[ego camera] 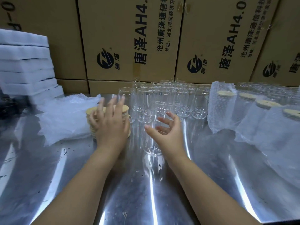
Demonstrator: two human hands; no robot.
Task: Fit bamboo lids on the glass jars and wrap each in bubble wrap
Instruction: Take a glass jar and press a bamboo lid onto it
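Over lids (91, 111), left hand (110, 127) spread; right hand (168, 132) holds jar (152, 146).

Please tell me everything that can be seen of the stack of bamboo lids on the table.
The stack of bamboo lids is a pile of round, flat, pale wooden discs, slightly uneven at its edges. It stands on the shiny metal table, between the bubble wrap sheets on its left and the empty glass jars on its right. The left hand, fingers spread, is over its top and hides most of it.

Two hands (112, 125); four wrapped jars (222, 109); one lid stack (90, 114).
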